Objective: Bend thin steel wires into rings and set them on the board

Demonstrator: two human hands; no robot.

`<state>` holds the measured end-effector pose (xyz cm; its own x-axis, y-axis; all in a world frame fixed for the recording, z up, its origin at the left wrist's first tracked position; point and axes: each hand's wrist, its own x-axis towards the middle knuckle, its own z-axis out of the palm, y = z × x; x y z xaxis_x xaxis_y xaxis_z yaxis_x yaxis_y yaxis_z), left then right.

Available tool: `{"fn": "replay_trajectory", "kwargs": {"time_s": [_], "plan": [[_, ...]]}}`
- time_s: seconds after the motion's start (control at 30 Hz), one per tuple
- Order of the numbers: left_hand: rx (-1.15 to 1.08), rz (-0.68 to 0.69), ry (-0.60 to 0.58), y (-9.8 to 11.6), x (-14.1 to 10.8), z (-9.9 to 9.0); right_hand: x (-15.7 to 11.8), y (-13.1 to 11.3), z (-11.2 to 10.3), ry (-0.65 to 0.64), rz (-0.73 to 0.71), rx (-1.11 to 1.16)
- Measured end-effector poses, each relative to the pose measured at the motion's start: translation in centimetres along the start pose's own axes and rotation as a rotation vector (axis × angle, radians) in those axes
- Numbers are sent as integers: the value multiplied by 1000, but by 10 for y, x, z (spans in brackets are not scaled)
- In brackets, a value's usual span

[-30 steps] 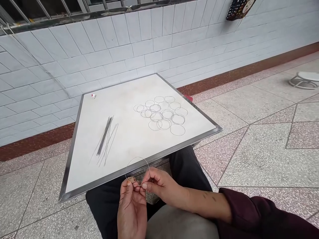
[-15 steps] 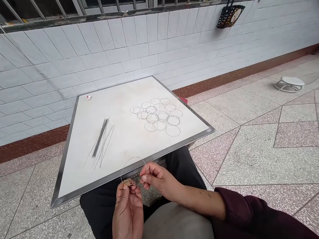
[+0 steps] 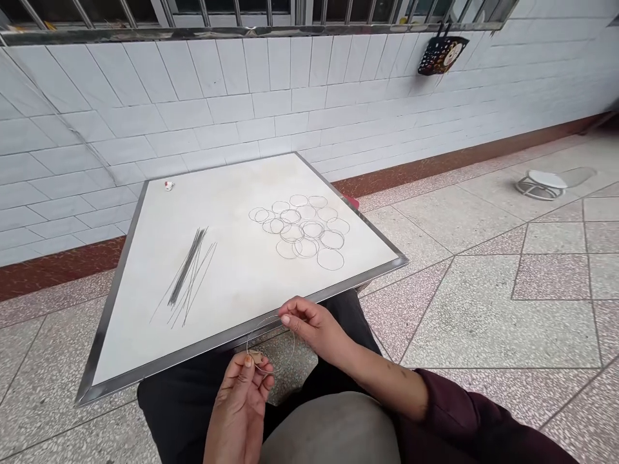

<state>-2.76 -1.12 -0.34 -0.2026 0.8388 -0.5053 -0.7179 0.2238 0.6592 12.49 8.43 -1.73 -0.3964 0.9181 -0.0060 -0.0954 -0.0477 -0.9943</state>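
Observation:
Below the table's front edge, my left hand [image 3: 242,393] pinches a thin wire ring [image 3: 247,341] at its lower side, with a small brown scrap [image 3: 256,357] at the fingertips. My right hand [image 3: 309,325] is closed on the ring's upper right part, thumb against forefinger. Several wire rings [image 3: 330,259] lie overlapping on the right of the white table [image 3: 232,270]. A bundle of straight dark wires [image 3: 186,267] rests on the table's left part, a few of them spread apart.
A small red and white object [image 3: 169,185] sits at the table's back left corner. Behind is a tiled wall [image 3: 193,122] with a hanging patterned bag [image 3: 442,55]. A white stool [image 3: 541,184] stands on the floor at right.
My right hand has moved up along the ring, from its lower right side to its upper right. My left hand keeps its pinch. The view has shifted slightly.

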Motion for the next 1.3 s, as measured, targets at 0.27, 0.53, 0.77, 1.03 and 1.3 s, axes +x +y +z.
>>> {"fn": "replay_trajectory", "kwargs": {"time_s": [0.27,0.53,0.77,1.03,1.3], "plan": [[28,-59,-32,0,0,0,0,6,0,97,-15,-136],[-30,-95,-57,0,2,1,-1,7,-1,126,-23,-209],[-178,-165,-73,-3,2,8,-1,7,2,130,-17,-193],[-273,-59,-145,-8,1,17,-11,14,13,5,94,21],[-363,-17,-195,-6,3,14,-19,16,19,-23,141,-52]]}}
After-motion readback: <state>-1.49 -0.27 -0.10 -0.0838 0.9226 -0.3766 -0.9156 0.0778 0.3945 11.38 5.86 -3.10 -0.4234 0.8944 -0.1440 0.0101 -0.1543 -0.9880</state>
